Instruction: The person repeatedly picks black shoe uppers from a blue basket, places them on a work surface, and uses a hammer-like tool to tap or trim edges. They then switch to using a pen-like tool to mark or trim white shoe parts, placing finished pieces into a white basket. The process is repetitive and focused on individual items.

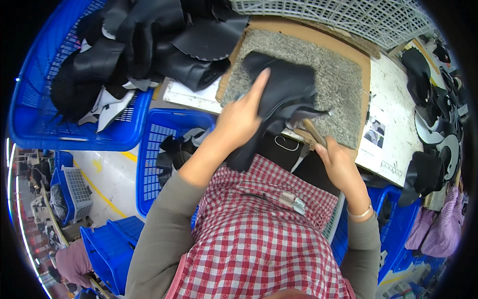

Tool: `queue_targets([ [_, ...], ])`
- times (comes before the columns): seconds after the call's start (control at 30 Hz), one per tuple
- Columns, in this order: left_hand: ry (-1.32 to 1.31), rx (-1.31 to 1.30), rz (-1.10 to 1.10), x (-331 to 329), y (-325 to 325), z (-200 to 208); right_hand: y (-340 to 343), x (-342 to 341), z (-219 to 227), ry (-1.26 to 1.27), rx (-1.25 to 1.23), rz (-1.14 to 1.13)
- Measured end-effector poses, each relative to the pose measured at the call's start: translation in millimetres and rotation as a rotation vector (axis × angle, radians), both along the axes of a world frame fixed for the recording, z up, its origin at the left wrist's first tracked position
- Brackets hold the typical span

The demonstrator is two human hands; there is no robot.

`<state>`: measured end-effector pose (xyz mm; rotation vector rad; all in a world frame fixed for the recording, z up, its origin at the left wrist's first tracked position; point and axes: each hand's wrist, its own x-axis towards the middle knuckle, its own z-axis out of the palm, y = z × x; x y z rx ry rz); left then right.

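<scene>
A black leather piece [289,82], apparently a boot upper, lies over a grey speckled pad [341,89], and its lower end hangs off the near edge. My left hand [241,119] holds it at its left side, index finger stretched along the top; some of the other fingers are hidden. My right hand [336,162] is closed around the wooden handle of a hammer [314,133]. Blurred, the hammer's head is at the leather's lower right edge; whether it touches cannot be made out.
A blue basket [74,142] heaped with black leather pieces [144,45] stands at upper left, with another blue basket [144,189] below it. A white plastic crate [343,17] borders the pad's far side. On the white table [393,94] lies a printed sheet [374,134]; more cut pieces [425,172] hang at right.
</scene>
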<state>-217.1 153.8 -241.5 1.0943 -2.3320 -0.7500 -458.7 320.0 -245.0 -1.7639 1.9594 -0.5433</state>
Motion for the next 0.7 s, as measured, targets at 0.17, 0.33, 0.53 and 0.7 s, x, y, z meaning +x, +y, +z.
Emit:
queue_targets([
  [0.17, -0.725, 0.197, 0.280, 174, 67, 51, 26, -16, 18, -0.234, 0.156, -0.135],
  [0.33, -0.410, -0.154, 0.290, 286, -5, 59, 11, -11, 15, -0.186, 0.003, -0.072],
  [0.53, 0.072, -0.364, 0.655, 262, -227, 3, 17, 10, 6, -0.296, 0.133, 0.017],
  [0.7, -0.206, -0.560, 0.800, 225, -258, 106, 42, -4, 10, -0.317, 0.277, -0.067],
])
